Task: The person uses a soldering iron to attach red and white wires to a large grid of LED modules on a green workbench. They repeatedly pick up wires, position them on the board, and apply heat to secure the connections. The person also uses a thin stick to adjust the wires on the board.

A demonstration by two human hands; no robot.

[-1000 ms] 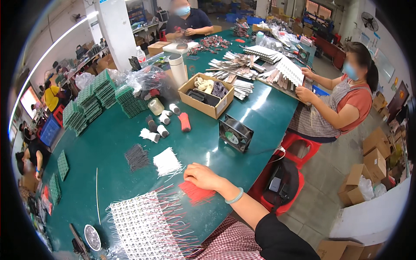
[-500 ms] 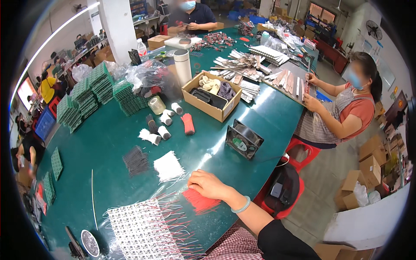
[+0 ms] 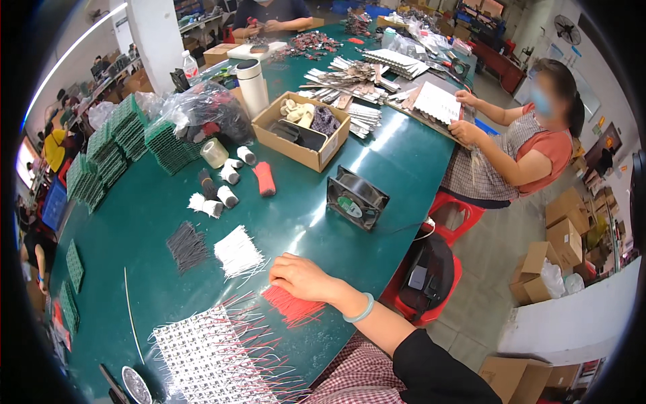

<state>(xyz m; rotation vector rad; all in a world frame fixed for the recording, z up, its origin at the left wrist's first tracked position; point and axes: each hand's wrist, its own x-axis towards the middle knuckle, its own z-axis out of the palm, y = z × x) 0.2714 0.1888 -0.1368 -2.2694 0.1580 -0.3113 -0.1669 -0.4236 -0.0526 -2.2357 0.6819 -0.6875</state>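
Note:
My right hand [image 3: 300, 277] rests on a fanned pile of short red wires [image 3: 291, 308], its fingers curled down over the pile's far end. The fingertips are partly hidden under the hand. My left hand is out of view. Just left of the red pile lies a white panel of small circuit boards [image 3: 202, 350], with red and white wires standing out along its right side. Beyond it are a loose pile of white wires [image 3: 238, 252] and a pile of dark grey wires [image 3: 188, 247].
A black fan [image 3: 356, 198] stands right of the wires. Behind are tied wire bundles [image 3: 264, 179], a cardboard box [image 3: 316, 156] and green board stacks [image 3: 121, 145]. A small bowl [image 3: 136, 385] sits near left. A co-worker [image 3: 518, 148] handles a white ridged sheet [image 3: 437, 102] at right.
The whole view has shifted, so the table things appear further left. My right hand stays on the red wires. The co-worker at right now has a white ridged sheet in front.

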